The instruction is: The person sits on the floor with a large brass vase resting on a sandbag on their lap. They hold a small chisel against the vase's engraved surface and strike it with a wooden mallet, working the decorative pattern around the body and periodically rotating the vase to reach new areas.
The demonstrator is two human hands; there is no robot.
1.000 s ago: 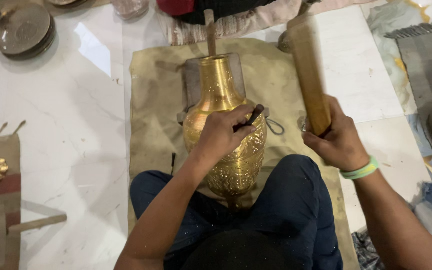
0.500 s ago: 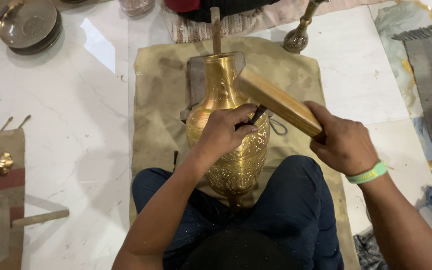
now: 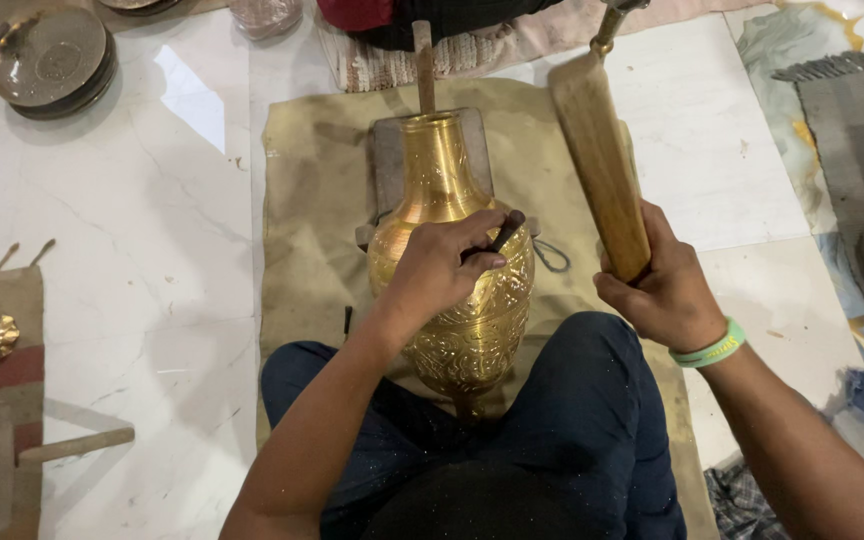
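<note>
- i'm looking down at the brass vase (image 3: 452,300), which is lying on its side across my lap and over the tan cloth (image 3: 302,200) on the marble floor (image 3: 152,250), neck pointing away from me.
- my left hand (image 3: 442,270) is resting on the vase's shoulder, its grip pinching a thin dark chisel (image 3: 502,237) against the engraved metal.
- my right hand (image 3: 667,290) is wrapped tight around the wooden mallet (image 3: 597,160).
- half a second ago the mallet was lying low over the chisel; now it is standing raised again, well clear of it.
- i'm reading this as the lift between blows, so the engraving is going on.
</note>
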